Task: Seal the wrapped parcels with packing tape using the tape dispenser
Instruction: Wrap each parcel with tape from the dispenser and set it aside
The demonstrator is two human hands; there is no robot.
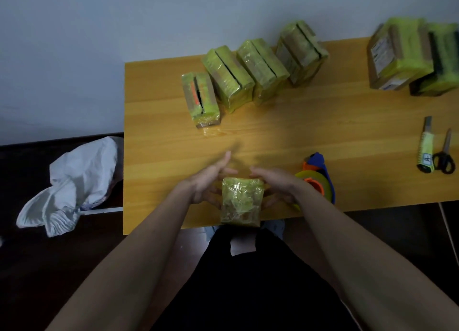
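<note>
- Two hands work at the near edge of the yellow-brown wooden surface (pixel 161 102), one on either side of a small yellow-green parcel wrapped in crinkled clear film (pixel 241 201).
- Left hand (pixel 208 181): pressed against the left side of that parcel, fingers mostly straight and spread, one finger pointing away over the surface; holding by flat contact, not clenched.
- Right hand (pixel 275 184): laid against the right side of the parcel, fingers bent over its far top corner, thumb side low; whether it truly grips cannot be told.
- Small parcel: upright, at the near edge of the surface, overhanging it towards the person's dark lap.
- Tape dispenser, blue and orange plastic, carrying a roll of yellow-green tape (pixel 316 179): lying just right of the small parcel, partly hidden behind the right wrist, untouched by either hand.
- Four yellow-green taped parcels in a leaning row (pixel 250 72): far beyond the small parcel, along the wall side, each resting against the next.
- Two larger taped boxes (pixel 412 57): far to the right of that row, blurred.
- Utility knife with yellow-green handle (pixel 426 147) and black-handled scissors (pixel 445 154): side by side, well to the right of the tape dispenser.
- Crumpled white plastic bag (pixel 72 184): off the surface, left of the small parcel, on dark furniture.
</note>
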